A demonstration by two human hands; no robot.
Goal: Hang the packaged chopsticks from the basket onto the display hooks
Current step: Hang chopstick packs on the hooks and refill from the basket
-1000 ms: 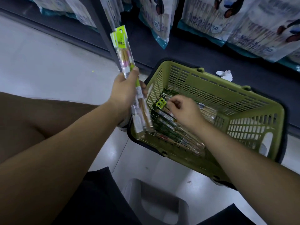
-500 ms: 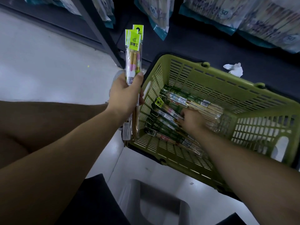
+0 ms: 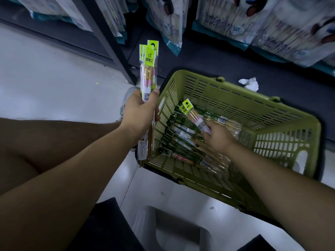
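Observation:
A green plastic basket (image 3: 282,113) sits on the floor and holds several chopstick packs (image 3: 183,136), most with dark green headers. My left hand (image 3: 139,111) grips an upright bundle of chopstick packs (image 3: 149,69) with yellow-green header cards, just left of the basket. My right hand (image 3: 217,136) is inside the basket and pinches a pack with a yellow-green header (image 3: 194,115), whose header end is raised off the pile and points up-left.
Bags of disposable chopsticks (image 3: 282,24) hang on the shelving above the dark base ledge. A crumpled white paper (image 3: 250,84) lies on that ledge. A dark shelf upright (image 3: 108,40) stands left of the basket. A grey stool (image 3: 177,230) is below me.
My right hand has taken a yellow-green-headed pack from the pile and lifted its header end. My left hand keeps its bundle upright.

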